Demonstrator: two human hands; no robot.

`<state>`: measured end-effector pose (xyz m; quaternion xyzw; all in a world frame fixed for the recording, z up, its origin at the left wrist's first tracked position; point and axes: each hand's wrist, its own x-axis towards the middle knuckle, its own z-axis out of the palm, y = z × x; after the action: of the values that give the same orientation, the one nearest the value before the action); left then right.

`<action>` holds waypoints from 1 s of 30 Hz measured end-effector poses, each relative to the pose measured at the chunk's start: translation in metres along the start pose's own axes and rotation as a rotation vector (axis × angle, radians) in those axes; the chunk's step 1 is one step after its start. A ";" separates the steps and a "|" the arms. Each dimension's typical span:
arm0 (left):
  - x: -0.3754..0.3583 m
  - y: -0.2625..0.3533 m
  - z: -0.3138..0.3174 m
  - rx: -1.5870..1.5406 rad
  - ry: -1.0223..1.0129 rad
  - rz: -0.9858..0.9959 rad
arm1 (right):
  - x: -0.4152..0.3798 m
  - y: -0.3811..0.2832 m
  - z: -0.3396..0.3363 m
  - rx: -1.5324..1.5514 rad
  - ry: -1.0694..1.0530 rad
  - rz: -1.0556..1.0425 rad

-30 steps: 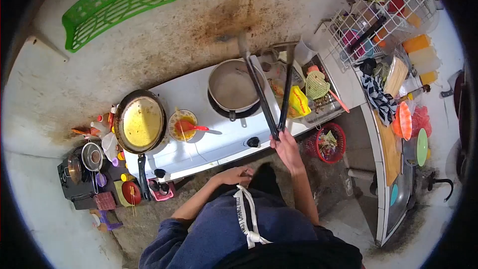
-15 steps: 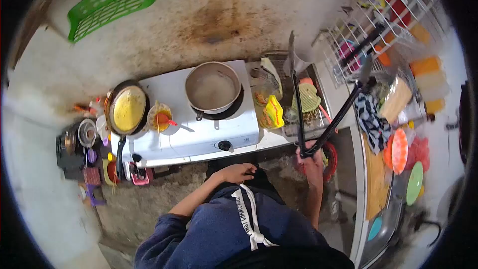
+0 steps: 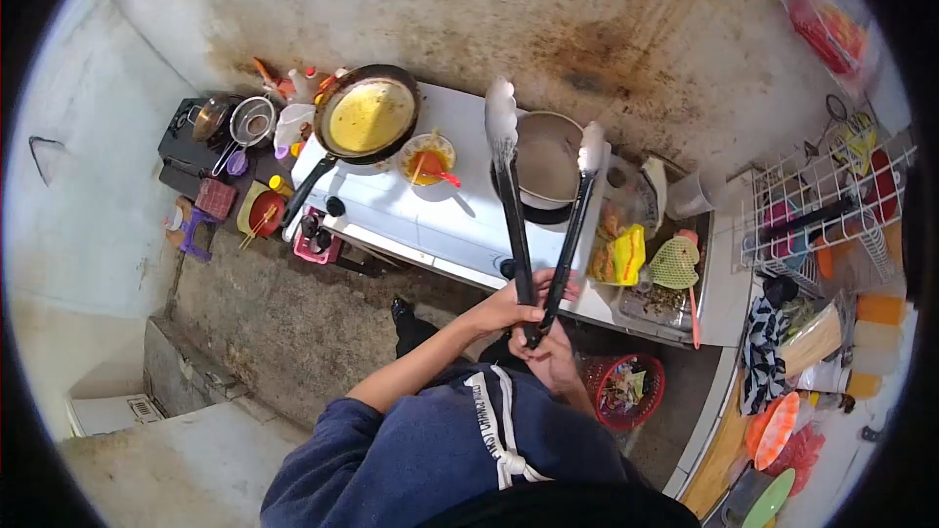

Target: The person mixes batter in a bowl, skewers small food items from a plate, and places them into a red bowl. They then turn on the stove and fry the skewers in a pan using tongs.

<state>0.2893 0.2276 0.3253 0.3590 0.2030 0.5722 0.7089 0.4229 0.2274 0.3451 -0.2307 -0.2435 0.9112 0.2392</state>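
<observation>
A pair of tongs point(image 3: 515, 225) with black handles and pale scalloped tips points away from me over the stove front, its arms spread. Around its joined lower end my right hand point(image 3: 550, 360) is closed. My left hand point(image 3: 509, 306) grips the black handles a little higher up. A frying pan point(image 3: 406, 142) holding a flat yellow omelette point(image 3: 367, 119) stands at the stove's left. Beside it is a small bowl point(image 3: 413, 154) of orange sauce with a red spoon point(image 3: 448, 178). Partly behind the tongs, a pot point(image 3: 548, 156) sits on the right burner.
The white stove point(image 3: 381, 215) stands against a stained wall. To its right lie a yellow packet point(image 3: 629, 256) and a green mesh fly-swatter-like thing point(image 3: 675, 264). A red basket point(image 3: 595, 401) with scraps stands below the counter. A white wire rack point(image 3: 768, 186) is at right.
The tongs have swung from the right to over the stove front. My left hand has come from my waist onto them, joining my right. The view has turned left.
</observation>
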 end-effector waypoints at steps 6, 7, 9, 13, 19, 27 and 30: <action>-0.075 0.041 -0.046 0.121 0.089 0.042 | 0.043 0.068 0.027 -0.103 -0.126 0.085; -0.087 0.054 -0.053 0.200 0.136 -0.001 | 0.051 0.078 0.038 -0.198 -0.090 0.079; -0.111 0.081 -0.058 0.303 0.250 -0.018 | 0.065 0.098 0.054 -0.335 -0.079 0.082; -0.149 0.113 -0.078 0.463 0.390 -0.062 | 0.100 0.145 0.086 -0.486 0.010 -0.087; -0.182 0.152 -0.103 0.554 0.510 -0.148 | 0.133 0.171 0.131 -0.893 0.026 -0.286; -0.205 0.125 -0.167 0.418 0.398 -0.051 | 0.143 0.165 0.118 -0.514 0.215 -0.337; -0.218 0.122 -0.195 0.524 0.704 -0.141 | 0.130 0.131 0.105 -0.554 0.285 -0.479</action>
<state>0.0141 0.0834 0.2604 0.2951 0.5942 0.5390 0.5190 0.2225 0.1630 0.3142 -0.3472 -0.4915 0.6882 0.4052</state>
